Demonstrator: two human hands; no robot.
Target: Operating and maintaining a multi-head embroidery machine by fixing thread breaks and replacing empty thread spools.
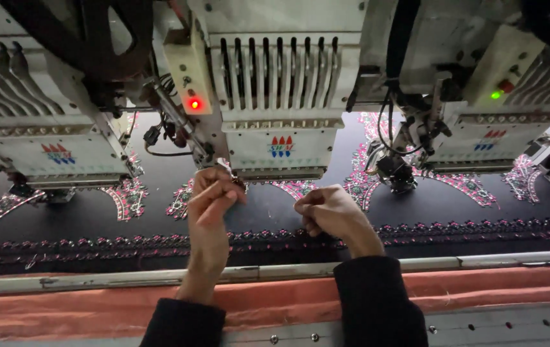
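Black cloth (275,212) stretches left to right across a long embroidery machine bed, stitched with pink and silver curved motifs (127,198) and a beaded border band (467,228) running along its near side. Just nearer than the cloth lies a grey metal rail (512,260), then a strip of salmon-coloured fabric (63,311) along the near edge.

Three white embroidery heads hang over the far part of the cloth. On the middle head (279,96), a red lamp (194,103) glows at its left side; on the right head (499,135), a green lamp (496,94) shows. The left head (43,148) sits well apart from the hands.

Both forearms come up from the near edge in dark sleeves (377,299). The left hand (214,196) is raised to the lower left corner of the middle head, its thumb and forefinger pinched narrow on a small metal part (228,168) that hangs there beside the needle area; what exactly the part is cannot be told. The right hand (329,211) hovers over the cloth just below the right end of the middle head, its fingers curled into a loose fist. Whether it holds a thread or anything else cannot be told, since the curled fingers hide the palm. The two hands are near each other, not touching
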